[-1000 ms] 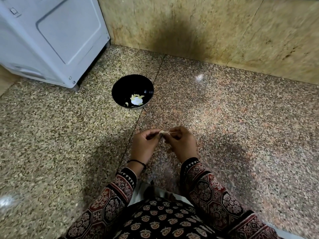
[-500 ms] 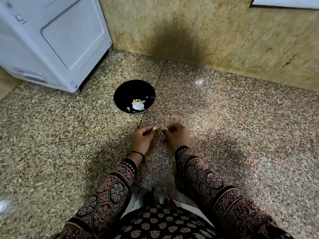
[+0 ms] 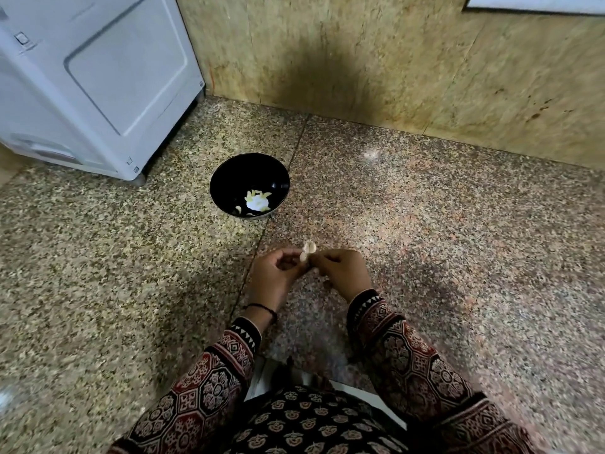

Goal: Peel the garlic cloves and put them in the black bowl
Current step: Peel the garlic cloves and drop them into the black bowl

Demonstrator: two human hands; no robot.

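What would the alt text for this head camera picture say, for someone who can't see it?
A person's left hand and right hand pinch a garlic clove between them over a speckled stone floor. Ahead sits a black bowl holding a few pale garlic pieces, near a white appliance and a tan wall.

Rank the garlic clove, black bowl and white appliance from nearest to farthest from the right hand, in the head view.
1. garlic clove, pinched between the right hand and left hand.
2. black bowl, ahead and to the left.
3. white appliance, far left, beyond the black bowl.
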